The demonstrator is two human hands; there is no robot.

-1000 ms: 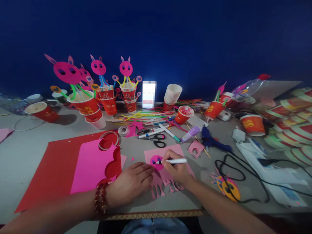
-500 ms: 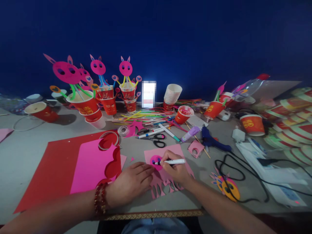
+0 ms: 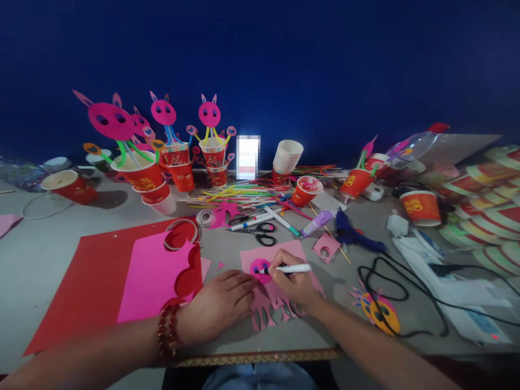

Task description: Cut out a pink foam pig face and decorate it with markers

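Observation:
In my right hand is a white marker, pinched in the fingers with its dark tip on a magenta paper circle. Dark blue eye shapes show on that circle. It lies on a light pink paper sheet with cut-out slots along the near edge. My left hand rests flat, fingers stretched out, their tips at the circle's lower left edge and the sheet. A beaded bracelet is round the left wrist. The marker's cap end points right.
Red and magenta paper sheets lie at left. Beyond the hands are scissors, a purple glue stick and many coloured sticks. A blue glue gun trails a black cord on the right. Decorated red cups stand behind.
My right hand and the marker have shifted very slightly to the right, the tip staying on the circle. The left hand has not visibly moved.

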